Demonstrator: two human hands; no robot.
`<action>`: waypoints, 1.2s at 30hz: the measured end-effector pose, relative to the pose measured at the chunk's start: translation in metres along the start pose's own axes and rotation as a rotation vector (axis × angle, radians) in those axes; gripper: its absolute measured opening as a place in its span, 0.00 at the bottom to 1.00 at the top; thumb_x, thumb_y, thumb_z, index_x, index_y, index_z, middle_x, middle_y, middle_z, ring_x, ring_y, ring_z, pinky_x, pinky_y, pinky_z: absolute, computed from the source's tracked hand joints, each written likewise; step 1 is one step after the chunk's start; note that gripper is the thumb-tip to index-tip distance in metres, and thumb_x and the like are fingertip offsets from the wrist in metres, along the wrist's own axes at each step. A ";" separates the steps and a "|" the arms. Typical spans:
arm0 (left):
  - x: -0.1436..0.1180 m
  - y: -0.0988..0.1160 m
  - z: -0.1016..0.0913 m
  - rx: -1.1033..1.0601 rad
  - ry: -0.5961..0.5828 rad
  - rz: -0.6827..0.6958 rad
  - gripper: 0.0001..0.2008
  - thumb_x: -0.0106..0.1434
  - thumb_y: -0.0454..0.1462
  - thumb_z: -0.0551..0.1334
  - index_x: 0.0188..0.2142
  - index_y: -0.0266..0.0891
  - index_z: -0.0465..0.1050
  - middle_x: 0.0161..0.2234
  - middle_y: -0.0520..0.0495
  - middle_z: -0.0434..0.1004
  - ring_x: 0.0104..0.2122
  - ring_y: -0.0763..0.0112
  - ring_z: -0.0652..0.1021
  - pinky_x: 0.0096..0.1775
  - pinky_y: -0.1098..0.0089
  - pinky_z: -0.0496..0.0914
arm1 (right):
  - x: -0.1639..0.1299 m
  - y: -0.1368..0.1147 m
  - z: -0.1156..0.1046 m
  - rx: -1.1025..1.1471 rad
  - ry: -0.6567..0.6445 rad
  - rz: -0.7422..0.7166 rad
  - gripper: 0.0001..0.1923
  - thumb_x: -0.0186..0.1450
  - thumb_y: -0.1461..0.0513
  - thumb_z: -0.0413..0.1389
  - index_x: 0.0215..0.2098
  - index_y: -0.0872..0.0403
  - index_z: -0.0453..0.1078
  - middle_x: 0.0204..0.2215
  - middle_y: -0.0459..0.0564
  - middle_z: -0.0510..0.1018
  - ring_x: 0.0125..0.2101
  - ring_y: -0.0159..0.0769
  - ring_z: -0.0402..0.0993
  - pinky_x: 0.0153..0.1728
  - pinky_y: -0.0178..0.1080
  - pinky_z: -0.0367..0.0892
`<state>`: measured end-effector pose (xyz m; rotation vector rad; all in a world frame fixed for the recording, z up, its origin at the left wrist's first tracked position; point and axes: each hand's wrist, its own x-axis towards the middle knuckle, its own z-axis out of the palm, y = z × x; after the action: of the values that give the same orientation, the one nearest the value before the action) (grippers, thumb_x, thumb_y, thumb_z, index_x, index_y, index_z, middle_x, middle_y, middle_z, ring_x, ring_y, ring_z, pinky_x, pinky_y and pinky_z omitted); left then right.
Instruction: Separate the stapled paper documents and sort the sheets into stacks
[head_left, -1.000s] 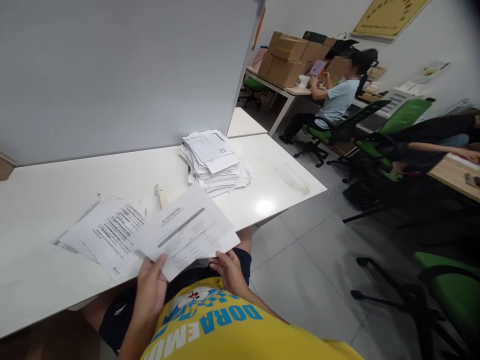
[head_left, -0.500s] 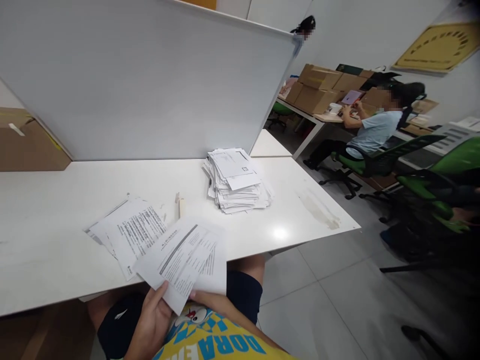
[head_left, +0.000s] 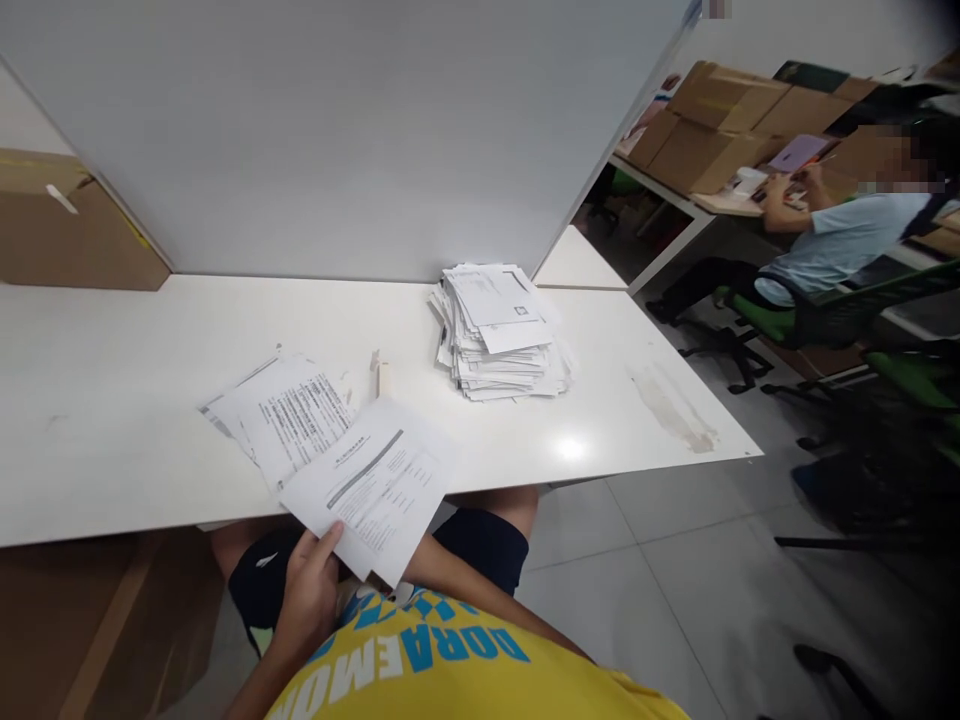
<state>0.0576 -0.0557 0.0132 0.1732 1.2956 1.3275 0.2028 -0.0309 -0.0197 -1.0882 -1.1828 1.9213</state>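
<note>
Nearest the camera: yellow printed T-shirt (head_left: 450, 670) and dark shorts (head_left: 480, 545), the person seated at the front edge of a white table (head_left: 112, 430).

Left hand (head_left: 307, 595) just below the table edge, thumb up on the near corner of a printed sheet (head_left: 371, 485), fingers closed under it; a pinch grip on the paper. The sheet tilts up off the edge, its far part lying over the table top, its near part hanging out over the lap.

Right hand hidden behind the sheet; only the forearm (head_left: 457, 580) shows running up under it. Cannot tell whether those fingers are spread or gripping.

Just left of the held sheet, and partly under its corner: a small loose pile of printed pages (head_left: 289, 415), flat on the table, skewed.

Just beyond the held sheet: a small pale wooden block (head_left: 382, 375), upright, near the pages but apart from them.

Further back, to the right: a tall untidy stack of folded papers (head_left: 499, 335), near the white divider panel (head_left: 337, 140) that stands along the table's far edge.

Far left, behind the table: a cardboard box (head_left: 67, 230). Far right: another person (head_left: 847, 240) seated in a green chair (head_left: 780, 320) at a desk loaded with cardboard cartons (head_left: 720, 130).
</note>
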 end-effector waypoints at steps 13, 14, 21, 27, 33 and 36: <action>0.052 0.091 -0.015 0.365 -0.263 0.715 0.18 0.40 0.46 0.77 0.29 0.41 0.80 0.29 0.46 0.81 0.31 0.59 0.80 0.40 0.57 0.79 | -0.024 -0.032 -0.074 0.308 0.400 -0.318 0.21 0.53 0.50 0.67 0.43 0.46 0.77 0.39 0.51 0.82 0.38 0.44 0.78 0.48 0.52 0.71; 0.055 0.096 -0.010 0.405 -0.298 0.740 0.18 0.41 0.47 0.77 0.29 0.41 0.80 0.29 0.46 0.81 0.31 0.58 0.81 0.39 0.57 0.78 | -0.021 -0.037 -0.080 0.329 0.442 -0.374 0.21 0.54 0.50 0.67 0.44 0.46 0.77 0.39 0.51 0.82 0.40 0.44 0.78 0.49 0.52 0.71; 0.072 0.109 0.045 0.885 -0.545 0.950 0.12 0.50 0.46 0.72 0.31 0.43 0.80 0.36 0.43 0.80 0.42 0.56 0.80 0.48 0.60 0.74 | 0.006 -0.056 -0.125 0.158 0.636 -0.596 0.22 0.54 0.49 0.65 0.44 0.49 0.74 0.37 0.48 0.79 0.40 0.38 0.75 0.44 0.43 0.70; 0.084 0.081 0.045 0.929 -0.483 0.929 0.20 0.57 0.45 0.68 0.48 0.42 0.77 0.49 0.40 0.76 0.51 0.57 0.76 0.56 0.61 0.69 | 0.004 -0.058 -0.135 -0.159 0.700 -0.505 0.12 0.57 0.53 0.63 0.33 0.52 0.75 0.33 0.48 0.80 0.37 0.39 0.74 0.44 0.43 0.68; 0.101 0.049 0.040 0.653 -0.503 0.836 0.54 0.56 0.51 0.71 0.71 0.48 0.38 0.66 0.32 0.57 0.64 0.53 0.65 0.61 0.54 0.65 | 0.004 -0.056 -0.133 -0.180 0.617 -0.483 0.16 0.57 0.51 0.64 0.39 0.52 0.76 0.37 0.50 0.82 0.40 0.41 0.76 0.45 0.43 0.69; 0.108 0.042 0.042 0.689 -0.516 0.869 0.49 0.61 0.51 0.66 0.71 0.50 0.36 0.67 0.34 0.56 0.65 0.53 0.65 0.61 0.53 0.64 | 0.003 -0.050 -0.132 -0.182 0.659 -0.484 0.16 0.58 0.50 0.62 0.37 0.52 0.77 0.36 0.50 0.83 0.40 0.43 0.77 0.44 0.44 0.70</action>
<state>0.0343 0.0643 -0.0036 1.5938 1.1999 1.3187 0.3218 0.0439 -0.0092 -1.2525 -1.1084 0.9892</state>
